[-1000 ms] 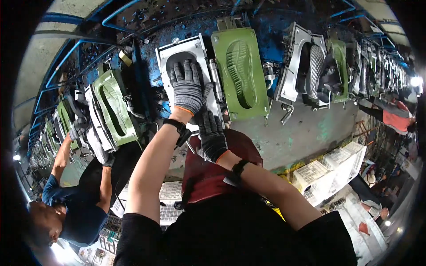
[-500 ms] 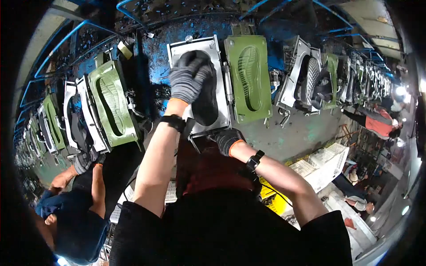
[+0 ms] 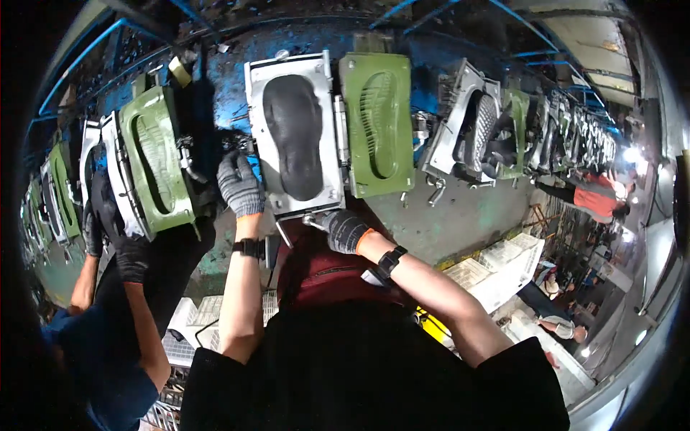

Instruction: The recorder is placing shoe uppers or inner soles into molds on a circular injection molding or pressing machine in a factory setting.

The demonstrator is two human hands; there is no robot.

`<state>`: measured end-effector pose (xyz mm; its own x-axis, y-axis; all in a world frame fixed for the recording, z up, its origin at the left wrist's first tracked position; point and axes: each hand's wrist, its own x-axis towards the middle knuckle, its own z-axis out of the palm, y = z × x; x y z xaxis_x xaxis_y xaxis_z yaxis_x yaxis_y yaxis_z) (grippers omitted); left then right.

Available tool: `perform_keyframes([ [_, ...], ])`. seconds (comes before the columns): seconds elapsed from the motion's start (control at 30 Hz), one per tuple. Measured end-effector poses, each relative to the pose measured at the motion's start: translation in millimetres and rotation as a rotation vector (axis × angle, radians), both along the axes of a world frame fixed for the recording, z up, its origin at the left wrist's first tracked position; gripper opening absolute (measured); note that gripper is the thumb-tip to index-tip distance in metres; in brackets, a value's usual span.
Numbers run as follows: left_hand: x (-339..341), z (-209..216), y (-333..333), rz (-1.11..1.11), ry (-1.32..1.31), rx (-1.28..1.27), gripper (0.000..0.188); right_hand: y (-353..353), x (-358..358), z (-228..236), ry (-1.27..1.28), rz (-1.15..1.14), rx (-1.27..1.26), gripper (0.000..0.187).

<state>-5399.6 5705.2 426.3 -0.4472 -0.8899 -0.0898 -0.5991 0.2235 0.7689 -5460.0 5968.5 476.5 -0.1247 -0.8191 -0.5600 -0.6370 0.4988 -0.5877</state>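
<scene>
A silver metal mould half [image 3: 329, 129] lies in front of me, with a dark grey, sole-shaped piece [image 3: 292, 136] set in its middle. Hinged to its right side is a green mould half [image 3: 345, 108] with a ribbed sole-shaped hollow. My left hand [image 3: 241, 188], in a grey knit glove, is beside the lower left edge of the silver half, fingers stretched out and holding nothing. At the near edge my right hand [image 3: 346, 231], gloved in darker grey, is closed around a small metal handle [image 3: 312, 220]. Its fingertips are partly hidden.
To the left stands another green mould [image 3: 154, 154], where a co-worker's gloved hands [image 3: 133, 255] handle dark material. An opened mould with a textured sole [image 3: 483, 133] is on the right. White crates [image 3: 496, 266] stand lower right. Blue rails [image 3: 86, 61] run behind.
My left hand has come off the dark sole piece and moved down and left to the mould's edge. My right hand stays near the front edge. The view has shifted slightly.
</scene>
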Motion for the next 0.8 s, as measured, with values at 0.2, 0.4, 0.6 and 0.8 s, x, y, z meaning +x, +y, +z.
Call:
perform_keyframes([
  [0.2, -100, 110, 128, -0.748, 0.095, -0.467, 0.036, 86, -55, 61, -0.307, -0.476, -0.026, 0.038],
  [0.4, -286, 122, 363, -1.326, 0.332, -0.512, 0.048, 311, -158, 47, 0.107, -1.552, -0.239, 0.03],
  [0.6, -420, 89, 477, -0.958, -0.291, -0.363, 0.06, 385, -316, 17, 0.695, -1.32, -0.079, 0.051],
  [0.8, -408, -11, 495, -0.551, 0.335, 0.574, 0.044, 385, -410, 34, 0.054, -1.391, -0.374, 0.027],
])
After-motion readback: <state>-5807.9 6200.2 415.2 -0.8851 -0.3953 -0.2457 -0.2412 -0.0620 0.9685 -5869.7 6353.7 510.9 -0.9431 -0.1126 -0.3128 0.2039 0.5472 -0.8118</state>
